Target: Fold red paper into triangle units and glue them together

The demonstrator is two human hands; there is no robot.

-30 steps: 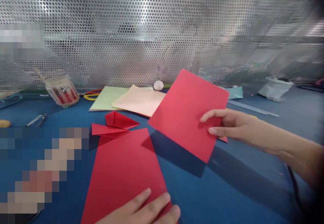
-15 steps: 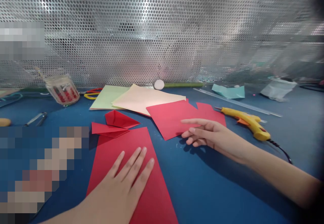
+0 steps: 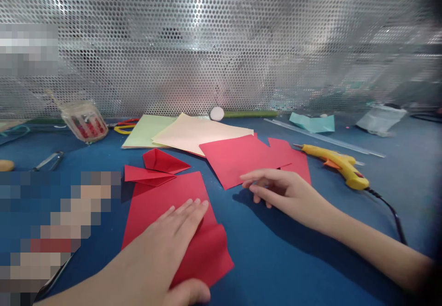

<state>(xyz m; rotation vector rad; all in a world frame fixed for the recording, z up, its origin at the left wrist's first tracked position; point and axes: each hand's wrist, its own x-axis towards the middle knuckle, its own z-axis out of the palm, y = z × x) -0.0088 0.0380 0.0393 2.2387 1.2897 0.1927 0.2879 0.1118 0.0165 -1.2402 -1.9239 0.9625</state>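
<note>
My left hand [image 3: 172, 244] lies on a red paper sheet [image 3: 165, 204] near the table's front. Its fingers are flat on top and the thumb is under the sheet's lifted near corner, so it pinches the paper. My right hand [image 3: 279, 191] hovers over the blue table, fingers loosely apart, holding nothing. Its fingertips are just at the near edge of a second red sheet [image 3: 241, 158] that lies flat. Two small folded red pieces [image 3: 157, 167] sit just beyond the near sheet.
Cream and green paper sheets [image 3: 186, 133] lie further back. A yellow glue gun [image 3: 340, 165] with a cord lies to the right. A jar [image 3: 84, 121], scissors [image 3: 126, 126] and a white ball [image 3: 217, 113] stand by the perforated metal wall. A teal paper [image 3: 312, 122] lies far right.
My right hand laid its lifted red sheet flat on the table, let go and drew back. My left hand slid onto the near sheet, whose near corner now lifts and bends.
</note>
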